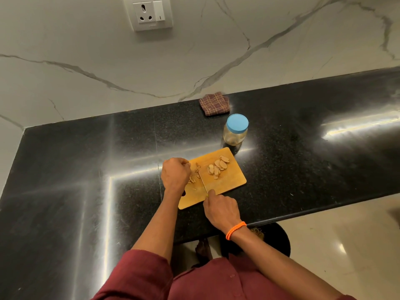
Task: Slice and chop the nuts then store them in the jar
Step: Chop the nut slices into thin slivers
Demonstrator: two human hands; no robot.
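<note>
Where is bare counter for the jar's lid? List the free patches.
Bare black counter lies right of the cutting board and jar, up to the wall, and left of the board past the left hand. Crowded: the board, with nut slices, knife, right hand.

We note the knife (203, 183) handle is hidden inside the right hand (220, 210). The left hand (175, 174) covers whatever nut it steadies, and we cannot read the jar (235, 133) contents.
</note>
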